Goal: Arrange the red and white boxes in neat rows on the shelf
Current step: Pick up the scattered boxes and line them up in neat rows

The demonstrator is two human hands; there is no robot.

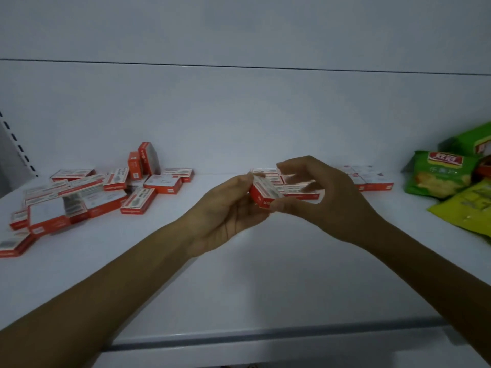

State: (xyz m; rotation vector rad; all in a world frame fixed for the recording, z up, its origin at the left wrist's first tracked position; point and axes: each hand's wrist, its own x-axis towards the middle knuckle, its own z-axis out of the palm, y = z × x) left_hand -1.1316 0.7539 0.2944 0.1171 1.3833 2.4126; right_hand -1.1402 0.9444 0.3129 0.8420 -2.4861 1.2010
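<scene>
The left grip [228,211] holds a red and white box [261,192] in the air above the middle of the shelf [239,274], with its fingers curled round the box's left end and the palm turned up. The box is tilted, its red side towards the front edge. The right grip [326,197] meets it from the right. Its thumb [279,207] touches the box's near corner and its fingers arch over the top, but they are blurred, so I cannot tell whether they pinch the box.

Behind the hands, flat boxes [372,183] lie side by side along the back edge, right of the middle. Towards the left end a loose pile [87,192] spreads from the back edge nearly to the front, with the boxes at mixed angles and two [143,160] standing on end at the back. At the right end lie a green bag [435,176] and a yellow bag [467,205], the yellow one nearer the front.
</scene>
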